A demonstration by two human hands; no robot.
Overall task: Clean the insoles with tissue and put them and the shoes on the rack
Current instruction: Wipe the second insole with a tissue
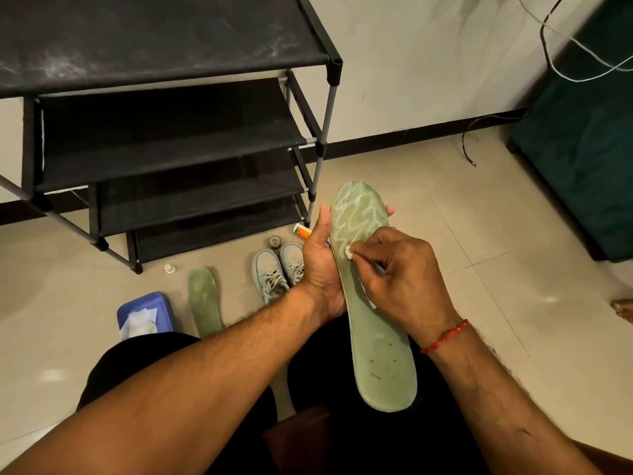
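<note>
Nearest to you, the heel of the held insole point(380, 354) lay over your lap with its toe pointing away toward the rack. That turned its whole upper face up to you for working. Your left hand point(320, 265) cradled it from beneath at the forefoot, thumb laid along the left edge and fingers point(389, 210) curled up round the far edge. The grip looked meant to brace the soft piece against pressure from above.

Your right hand point(400, 269) came over the middle of it, fingers bunched together and pinching a thin tool point(378, 269). Its white tip touched the insole just below some white zigzag streaks on the forefoot. Whether that tip was a brush head or a wad of tissue could not be told. I judge you were partway through cleaning this insole.

Beyond your knees, on the floor point(479, 234), the tissue box point(145, 315) sat at your left, with the second insole point(205, 299) flat just beside it. Both were likely kept within easy reach. The shoes point(279, 269) stood side by side a little farther off, toes toward you and partly behind your left hand. Past them an orange-and-white tube point(301, 231) and a small jar point(275, 241) lay near the rack's foot.

Farthest stood the rack point(164, 132), its dark shelves facing you. Neither shoes nor insoles had reached it, so most of the task remained.
</note>
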